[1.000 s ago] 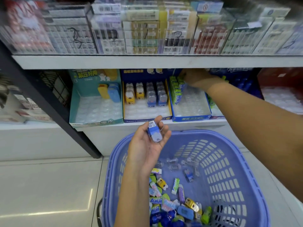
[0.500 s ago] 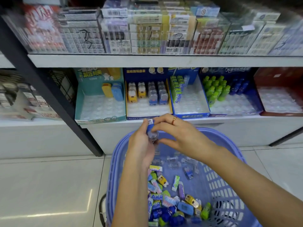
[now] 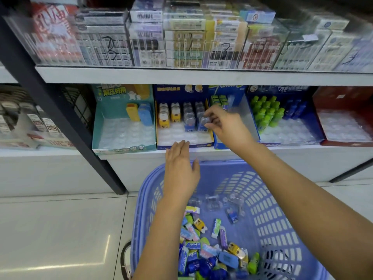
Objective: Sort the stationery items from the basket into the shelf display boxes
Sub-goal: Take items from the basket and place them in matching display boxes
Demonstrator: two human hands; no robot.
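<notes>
Stationery items (image 3: pixel 203 249) lie in the basket (image 3: pixel 272 209), which stands on the floor (image 3: pixel 60 229) before the shelf (image 3: pixel 302 151) carrying display boxes (image 3: pixel 203 145).

The basket (image 3: pixel 262 199) at 6 o'clock is light purple-blue with rows of little slots, and the heap (image 3: pixel 203 257) in it is blue, green, yellow, pink and white. At 9 o'clock the teal box (image 3: pixel 123 146) holds a yellow case (image 3: pixel 132 112) and a blue case (image 3: pixel 145 114). At 12 o'clock the dark blue box (image 3: pixel 173 91) has a yellow edge, yellow toys (image 3: pixel 163 120) with white faces and a little piece (image 3: pixel 202 124) that is blue with a see-through top, and at 3 o'clock are bright green bottles (image 3: pixel 266 114) and a red box (image 3: pixel 343 98).
</notes>
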